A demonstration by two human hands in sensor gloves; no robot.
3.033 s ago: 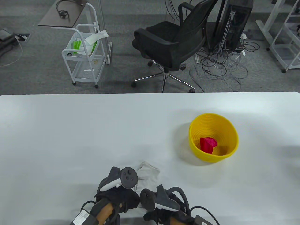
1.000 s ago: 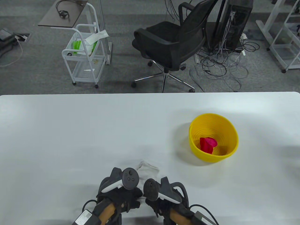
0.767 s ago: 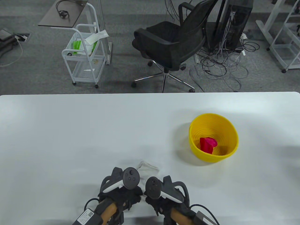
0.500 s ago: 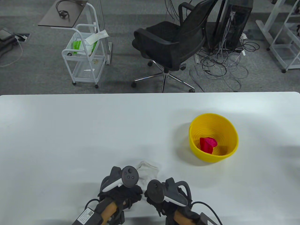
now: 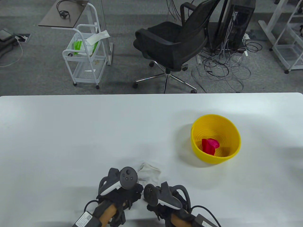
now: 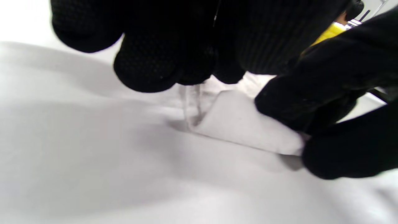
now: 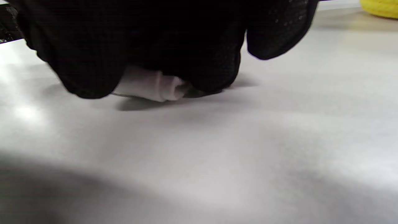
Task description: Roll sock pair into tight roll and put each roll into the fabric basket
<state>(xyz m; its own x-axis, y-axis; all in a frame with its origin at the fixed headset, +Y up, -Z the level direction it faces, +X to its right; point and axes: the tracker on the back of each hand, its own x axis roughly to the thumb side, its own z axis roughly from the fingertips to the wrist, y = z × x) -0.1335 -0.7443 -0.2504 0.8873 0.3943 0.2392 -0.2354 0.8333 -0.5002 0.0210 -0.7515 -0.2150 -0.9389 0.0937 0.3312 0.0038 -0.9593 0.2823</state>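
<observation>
A white sock pair lies on the white table near the front edge, its near end rolled up under both hands. My left hand curls its fingers over the roll's left part. My right hand grips the roll's right end with curled fingers. The unrolled cuff end pokes out beyond the trackers. The yellow fabric basket stands to the right and holds a red sock roll.
The table's far edge runs across the middle of the table view. Behind it on the floor stand a black office chair, a white wire cart and tangled cables. A yellow bit of the basket shows in the right wrist view.
Both hands have crept forward over the white socks, and less flat sock shows beyond them than three seconds ago. In the last half second they shifted slightly left.
</observation>
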